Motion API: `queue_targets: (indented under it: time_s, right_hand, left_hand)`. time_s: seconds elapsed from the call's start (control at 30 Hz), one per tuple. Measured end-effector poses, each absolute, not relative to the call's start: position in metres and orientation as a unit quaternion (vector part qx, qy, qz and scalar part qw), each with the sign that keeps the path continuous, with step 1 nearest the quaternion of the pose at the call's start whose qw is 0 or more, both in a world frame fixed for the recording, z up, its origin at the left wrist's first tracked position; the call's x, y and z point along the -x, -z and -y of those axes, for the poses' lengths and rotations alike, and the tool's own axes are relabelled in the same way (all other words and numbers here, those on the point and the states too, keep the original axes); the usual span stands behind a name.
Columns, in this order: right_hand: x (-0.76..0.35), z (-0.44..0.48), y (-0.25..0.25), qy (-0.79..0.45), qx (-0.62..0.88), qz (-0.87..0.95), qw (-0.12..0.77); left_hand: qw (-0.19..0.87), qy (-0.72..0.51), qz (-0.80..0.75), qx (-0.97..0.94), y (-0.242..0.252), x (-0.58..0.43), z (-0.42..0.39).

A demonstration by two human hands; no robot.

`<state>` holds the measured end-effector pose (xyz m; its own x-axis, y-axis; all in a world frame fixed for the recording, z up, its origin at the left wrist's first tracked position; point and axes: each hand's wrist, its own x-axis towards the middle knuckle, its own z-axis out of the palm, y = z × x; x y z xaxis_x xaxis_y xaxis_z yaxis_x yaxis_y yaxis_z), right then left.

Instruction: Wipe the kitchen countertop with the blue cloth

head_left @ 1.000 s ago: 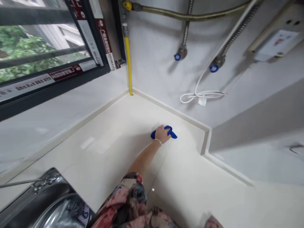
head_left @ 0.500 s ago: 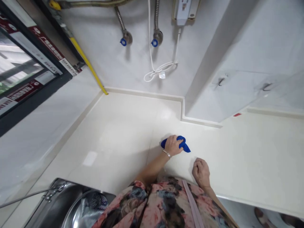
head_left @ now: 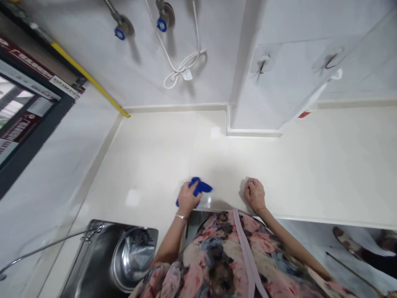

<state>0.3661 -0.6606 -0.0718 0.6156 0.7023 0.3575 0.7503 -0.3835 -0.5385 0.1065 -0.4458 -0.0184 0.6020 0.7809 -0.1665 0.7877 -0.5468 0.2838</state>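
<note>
A crumpled blue cloth (head_left: 202, 187) lies under my left hand (head_left: 187, 197), pressed against the cream countertop (head_left: 155, 149) close to its front edge. The fingers of that hand are closed around the cloth, and part of it sticks out to the right. A thin bracelet circles the left wrist. My right hand (head_left: 254, 193) rests on the counter as a loose fist, a short way to the right of the cloth. Its fingers are curled in, and nothing shows in them.
At the lower left a steel sink (head_left: 89, 265) holds a metal basin (head_left: 119, 265), with a faucet (head_left: 46, 252) beside it. A coiled white cord (head_left: 182, 70) hangs on the back wall near a blue-handled valve (head_left: 120, 34). Another person's foot (head_left: 347, 242) shows at the lower right.
My left hand has drawn the cloth leftward, away from the right hand. My right fist still rests on the counter. The view has shifted, with more of the sink showing.
</note>
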Motion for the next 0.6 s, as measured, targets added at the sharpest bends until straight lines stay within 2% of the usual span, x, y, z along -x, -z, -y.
queue_targets:
  time_s: [0.17, 0.27, 0.4, 0.6]
  right_hand:
    - [-0.367, 0.66, 0.07, 0.018, 0.838, 0.436, 0.328]
    - [-0.367, 0.661, 0.07, 0.018, 0.84, 0.437, 0.323]
    - [-0.367, 0.662, 0.07, 0.02, 0.834, 0.447, 0.323]
    - [-0.366, 0.664, 0.069, 0.007, 0.828, 0.456, 0.326]
  left_hand:
    - [0.078, -0.039, -0.711, -0.698, 0.001, -0.032, 0.38]
    - [0.061, -0.04, -0.783, -0.617, -0.008, -0.022, 0.349]
    - [0.042, -0.031, -0.799, -0.599, -0.012, -0.042, 0.35]
    - [0.046, -0.018, -0.69, -0.722, 0.001, -0.099, 0.427]
